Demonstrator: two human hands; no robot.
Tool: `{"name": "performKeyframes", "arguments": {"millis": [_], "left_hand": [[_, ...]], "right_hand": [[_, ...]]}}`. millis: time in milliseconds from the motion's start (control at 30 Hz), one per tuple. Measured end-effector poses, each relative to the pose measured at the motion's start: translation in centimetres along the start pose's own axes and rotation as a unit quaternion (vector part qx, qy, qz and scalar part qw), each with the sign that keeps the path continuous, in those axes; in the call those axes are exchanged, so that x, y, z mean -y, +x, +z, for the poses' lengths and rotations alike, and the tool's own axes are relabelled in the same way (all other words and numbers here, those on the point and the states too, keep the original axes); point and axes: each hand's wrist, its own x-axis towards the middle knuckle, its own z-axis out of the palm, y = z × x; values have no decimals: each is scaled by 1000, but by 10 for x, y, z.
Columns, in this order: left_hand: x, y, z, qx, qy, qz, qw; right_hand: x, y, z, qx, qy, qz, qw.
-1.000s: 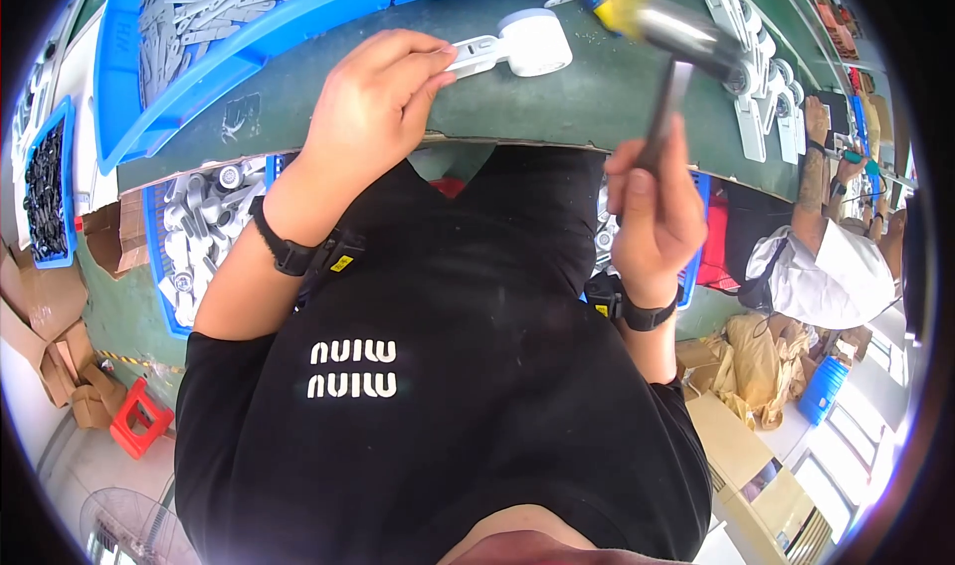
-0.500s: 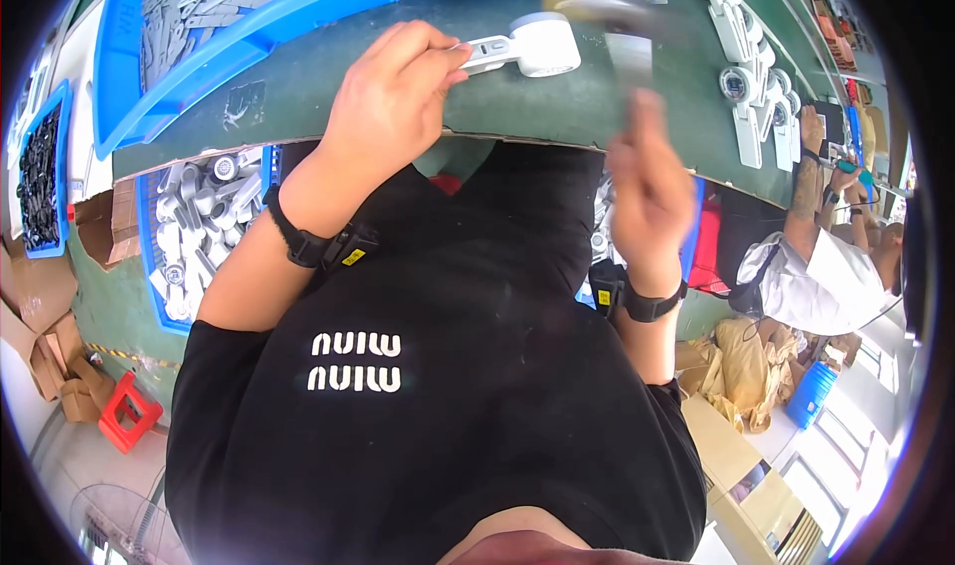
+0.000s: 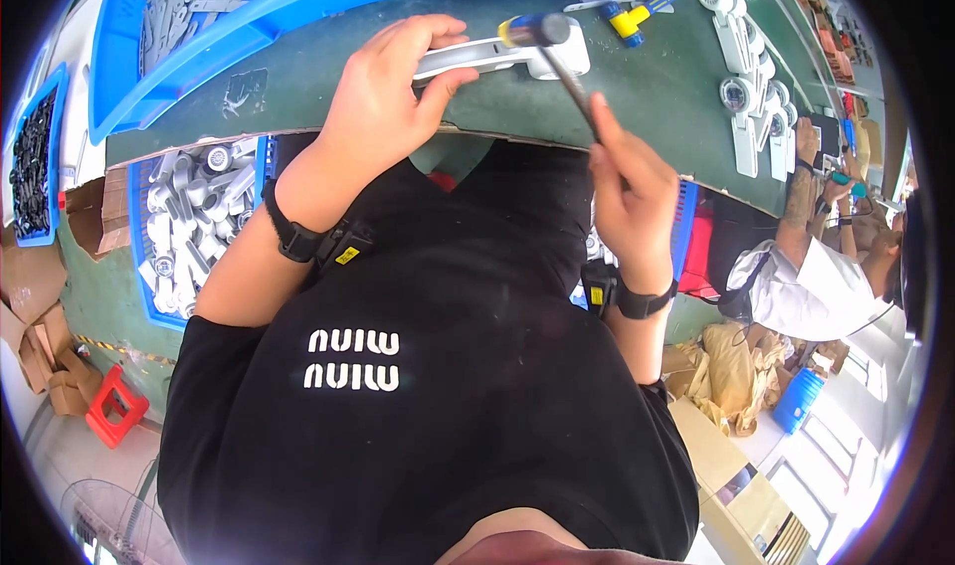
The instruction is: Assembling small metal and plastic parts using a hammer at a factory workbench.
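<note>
My left hand (image 3: 383, 93) grips a pale plastic piece with a long handle and a round head (image 3: 463, 60) between thumb and fingers, holding it over the green worktop (image 3: 298, 97). My right hand (image 3: 637, 192) is closed round the dark shaft of a small mallet (image 3: 535, 31). The mallet's head, yellow at one end and dark at the other, overlaps the piece's head in the view; whether they touch I cannot tell. Another mallet (image 3: 627, 23), blue and yellow, lies on the worktop farther right.
A large blue tray (image 3: 119, 78) of flat grey parts borders the far left. Several white round-headed pieces (image 3: 741, 93) lie at the right. A blue bin (image 3: 142, 267) of white pieces stands below the worktop's near edge. Beyond, at right, sits a co-worker in a white shirt (image 3: 816, 286).
My right hand has swung the mallet leftward, its head now over the piece. In my left hand the handle shows turned, its side now facing up, and the fingers hold it farther along.
</note>
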Motion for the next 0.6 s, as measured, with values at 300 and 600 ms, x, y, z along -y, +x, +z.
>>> {"name": "performKeyframes", "arguments": {"millis": [300, 600], "left_hand": [[-4, 3, -11, 44, -43, -99, 993], [-9, 6, -16, 51, -20, -137, 989]], "right_hand": [[17, 7, 4, 37, 0, 15, 999], [12, 13, 19, 64, 13, -12, 998]]}}
